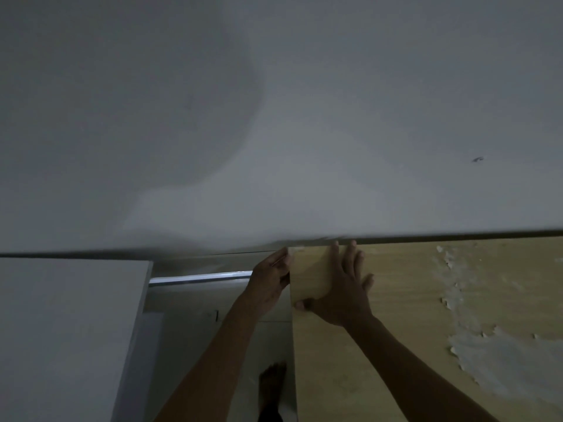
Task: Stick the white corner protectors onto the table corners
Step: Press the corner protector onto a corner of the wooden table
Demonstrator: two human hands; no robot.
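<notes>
Nearest, a bare foot (272, 382) stands on the pale floor (268, 333) in the narrow gap between a white cabinet (70, 330) on the left and the wooden surface (396, 345) on the right. Both forearms reach up and away from the bottom edge toward the surface's far left corner. The right hand (341, 287) lies flat on the wood, fingers straight and spread, their tips at the far edge where the surface meets the wall (274, 117), while the thumb hooks over the left edge just below the corner. The left hand (271, 284) is off the surface, against its left side at the corner, fingers curled toward the edge; whether it pinches anything there I cannot tell. A small pale patch at the very corner may be the protector (297, 249), between the two hands, but in this dim light it is too faint to be sure. The left edge of the surface runs straight down toward the viewer, with the open gap beside it. To the right the wood carries ragged white patches of peeled finish (493, 370). Beyond the gap a bright metal rail (201, 277) runs along under the wall, and the grey wall fills everything farther off.
</notes>
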